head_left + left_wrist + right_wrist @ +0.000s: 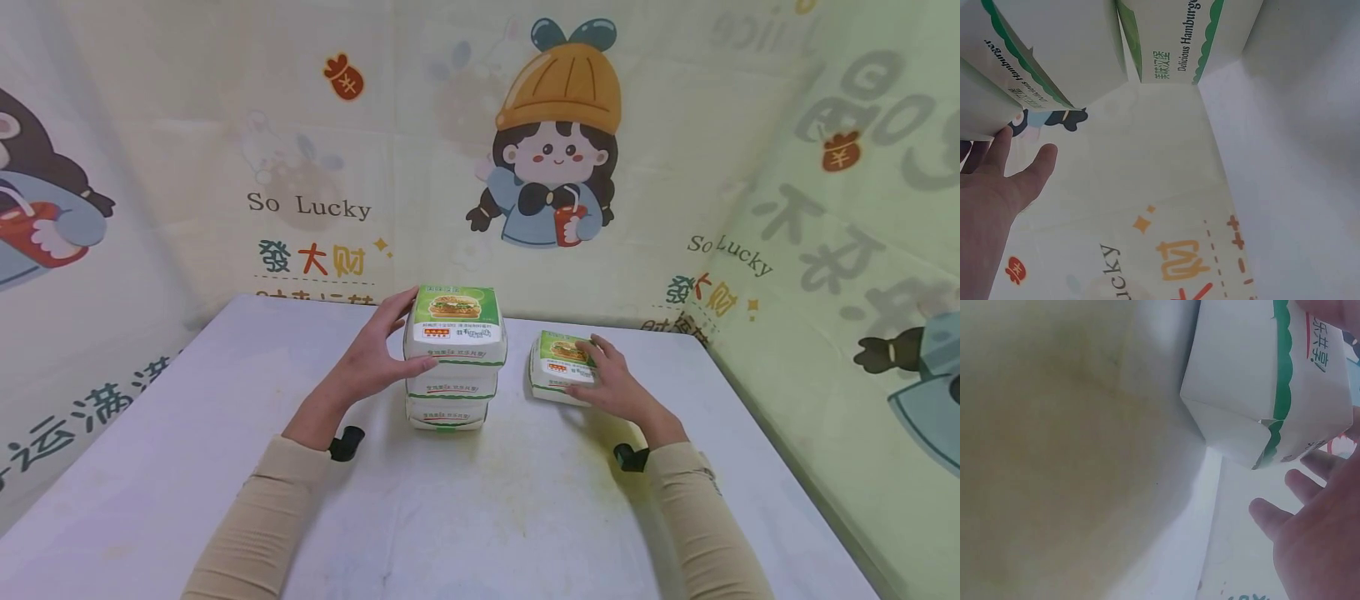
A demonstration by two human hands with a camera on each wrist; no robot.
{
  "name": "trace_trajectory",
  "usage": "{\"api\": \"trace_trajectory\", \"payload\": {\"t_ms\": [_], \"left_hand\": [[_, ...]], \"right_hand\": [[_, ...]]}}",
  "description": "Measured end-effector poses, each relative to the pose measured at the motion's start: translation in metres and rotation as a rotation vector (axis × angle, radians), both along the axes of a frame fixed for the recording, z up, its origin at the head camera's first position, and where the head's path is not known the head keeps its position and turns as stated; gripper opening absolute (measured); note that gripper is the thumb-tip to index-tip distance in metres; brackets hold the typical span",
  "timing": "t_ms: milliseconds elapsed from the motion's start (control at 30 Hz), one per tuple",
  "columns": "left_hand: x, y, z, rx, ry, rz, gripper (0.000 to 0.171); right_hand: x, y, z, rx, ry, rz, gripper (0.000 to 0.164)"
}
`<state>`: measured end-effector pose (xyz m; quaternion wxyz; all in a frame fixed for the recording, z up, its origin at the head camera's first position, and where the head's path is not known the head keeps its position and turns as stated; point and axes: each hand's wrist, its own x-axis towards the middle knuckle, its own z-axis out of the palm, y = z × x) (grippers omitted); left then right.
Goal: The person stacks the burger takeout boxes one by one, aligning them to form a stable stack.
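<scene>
Three white-and-green hamburger boxes stand stacked on the table, the top box (454,329) set over a middle box (452,382) and a bottom box (446,413). My left hand (375,350) grips the top box from its left side, thumb on the front and fingers toward the back. To the right of the stack a single hamburger box (555,385) sits on the table. My right hand (617,385) holds this box at its right side, thumb at the front and fingers reaching over to the back. In the right wrist view its green scalloped edge (1284,362) shows.
A white table (465,517) carries all the boxes. Behind it and along both sides hangs a printed cloth (427,167) with cartoon figures and lettering. Each wrist wears a small black camera mount, one by the left sleeve (347,444).
</scene>
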<state>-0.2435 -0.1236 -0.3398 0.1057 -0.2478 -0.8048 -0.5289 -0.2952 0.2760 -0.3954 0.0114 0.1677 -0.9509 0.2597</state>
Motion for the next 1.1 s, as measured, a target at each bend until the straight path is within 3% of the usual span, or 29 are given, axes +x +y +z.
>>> {"api": "trace_trajectory", "payload": {"t_ms": [233, 1100], "left_hand": [[0.019, 0.005, 0.021, -0.008, -0.008, -0.009, 0.094], [0.019, 0.006, 0.022, -0.012, -0.009, -0.007, 0.094]], "right_hand": [[0.0, 0.0, 0.0, -0.02, -0.007, -0.004, 0.084], [0.005, 0.008, 0.003, -0.066, 0.042, -0.033, 0.072]]}}
